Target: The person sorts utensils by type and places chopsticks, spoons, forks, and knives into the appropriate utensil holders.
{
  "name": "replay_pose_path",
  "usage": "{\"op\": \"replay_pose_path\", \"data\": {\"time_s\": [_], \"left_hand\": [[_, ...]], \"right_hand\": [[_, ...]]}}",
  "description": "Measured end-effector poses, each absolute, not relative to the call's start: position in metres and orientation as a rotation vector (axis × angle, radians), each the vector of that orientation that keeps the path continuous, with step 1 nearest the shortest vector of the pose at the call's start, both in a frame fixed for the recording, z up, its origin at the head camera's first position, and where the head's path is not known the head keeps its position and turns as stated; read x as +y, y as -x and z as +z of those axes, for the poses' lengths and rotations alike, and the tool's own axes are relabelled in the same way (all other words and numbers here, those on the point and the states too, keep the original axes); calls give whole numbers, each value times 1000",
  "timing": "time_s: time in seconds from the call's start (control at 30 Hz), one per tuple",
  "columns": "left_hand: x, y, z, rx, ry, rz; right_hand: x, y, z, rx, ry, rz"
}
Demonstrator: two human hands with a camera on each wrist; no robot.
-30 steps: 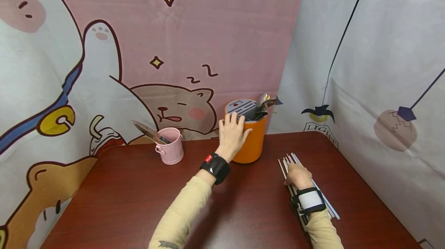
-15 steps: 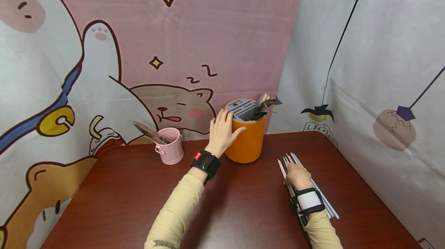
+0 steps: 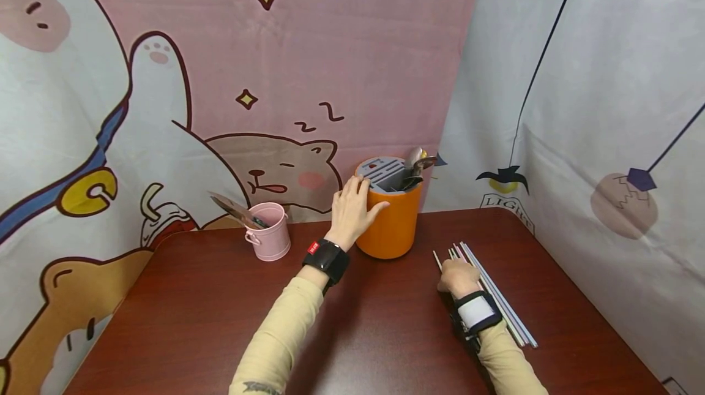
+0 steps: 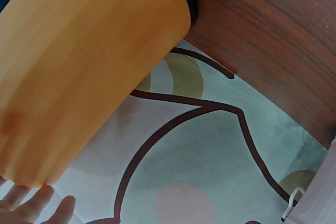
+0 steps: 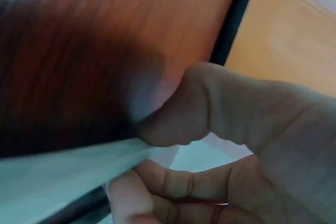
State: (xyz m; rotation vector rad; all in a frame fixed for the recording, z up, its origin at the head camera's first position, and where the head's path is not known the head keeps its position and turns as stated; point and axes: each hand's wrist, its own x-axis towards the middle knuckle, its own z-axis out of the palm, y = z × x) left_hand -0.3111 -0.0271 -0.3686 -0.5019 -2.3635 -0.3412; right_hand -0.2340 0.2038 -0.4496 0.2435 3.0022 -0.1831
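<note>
Head view: your left hand (image 3: 349, 214) with straight fingers against the orange holder (image 3: 392, 223) far centre on the tabletop (image 3: 220, 315), your right hand (image 3: 457, 275) on the sticks (image 3: 503, 309) right, left wrist view: holder's wall (image 4: 79, 72), fingertips (image 4: 37, 205) relaxed, right wrist view: fingers (image 5: 173, 182) curled, pinching pale sticks (image 5: 58, 174).

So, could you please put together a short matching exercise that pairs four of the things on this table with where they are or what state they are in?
Things:
1. orange holder
2. pink bucket
3. bundle of thin sticks
4. spoons

Places or states:
A. lying flat on the table, under the right hand
B. standing in the orange holder's top
C. touched by the left hand
D. holding a knife, at the back left

Pairs: 1-C, 2-D, 3-A, 4-B
</note>
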Motion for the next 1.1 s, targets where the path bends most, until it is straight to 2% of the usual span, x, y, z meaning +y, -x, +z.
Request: {"op": "replay_pose_path", "data": {"time_s": [0.4,0.77,1.1], "left_hand": [[-27,312,-371,-2374,504,-330],[-27,312,-370,-2360,502,-309],[-27,313,-371,-2362,503,-319]], "right_hand": [[210,234,-447,3044,-148,-300],[217,224,-393,3121,-76,-627],[214,225,-378,3456,241,-927]]}}
